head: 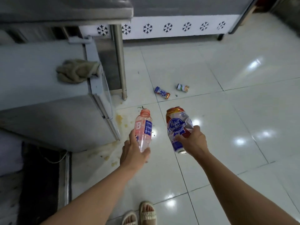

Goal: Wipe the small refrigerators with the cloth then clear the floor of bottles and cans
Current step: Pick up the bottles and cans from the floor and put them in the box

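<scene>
Wiping looks done: crumpled beige cloth [78,72] lies on the grey small refrigerator [48,88] at ten o'clock. Left hand [134,151] grips a clear pink-labelled plastic bottle [143,129], right hand [193,142] a crushed blue-and-white beer can [177,127]; two small cans [162,92] [183,87] remain at twelve o'clock.

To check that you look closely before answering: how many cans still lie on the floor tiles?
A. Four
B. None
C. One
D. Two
D: two cans lie on their sides on the tiles, a blue can and a green can; the dented can is held in the right hand, and the left hand holds a bottle.
</scene>
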The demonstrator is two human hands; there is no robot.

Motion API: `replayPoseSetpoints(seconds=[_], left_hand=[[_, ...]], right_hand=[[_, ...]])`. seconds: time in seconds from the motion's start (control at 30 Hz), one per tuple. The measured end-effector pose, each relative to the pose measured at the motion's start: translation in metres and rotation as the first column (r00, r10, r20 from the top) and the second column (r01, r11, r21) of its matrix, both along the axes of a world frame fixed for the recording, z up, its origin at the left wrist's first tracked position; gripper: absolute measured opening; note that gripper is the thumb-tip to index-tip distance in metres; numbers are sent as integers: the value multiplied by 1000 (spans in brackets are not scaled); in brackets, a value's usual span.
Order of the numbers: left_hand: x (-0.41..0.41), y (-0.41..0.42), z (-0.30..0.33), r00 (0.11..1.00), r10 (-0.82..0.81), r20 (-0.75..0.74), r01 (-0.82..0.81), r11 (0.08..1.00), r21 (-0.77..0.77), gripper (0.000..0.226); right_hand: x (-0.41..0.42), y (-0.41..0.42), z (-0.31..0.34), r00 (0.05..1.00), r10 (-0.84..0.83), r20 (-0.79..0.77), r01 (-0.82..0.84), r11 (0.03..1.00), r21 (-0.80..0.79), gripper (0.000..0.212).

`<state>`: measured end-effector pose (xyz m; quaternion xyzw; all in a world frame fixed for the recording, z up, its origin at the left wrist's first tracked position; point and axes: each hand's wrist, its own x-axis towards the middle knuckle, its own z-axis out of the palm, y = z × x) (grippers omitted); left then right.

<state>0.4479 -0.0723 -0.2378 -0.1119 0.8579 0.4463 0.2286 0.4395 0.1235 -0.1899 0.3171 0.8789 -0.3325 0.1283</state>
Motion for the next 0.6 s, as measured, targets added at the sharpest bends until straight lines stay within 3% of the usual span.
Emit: replayPoseSetpoints(seconds=[0.3,0.6], left_hand=[[-23,45,140,983,-148,-105,154,987,48,86],[-61,156,218,940,-276,-199,307,940,148,83]], right_hand=[[24,47,154,982,-133,-134,135,991,8,61],[34,152,223,924,-297,-240,305,952,-6,58]])
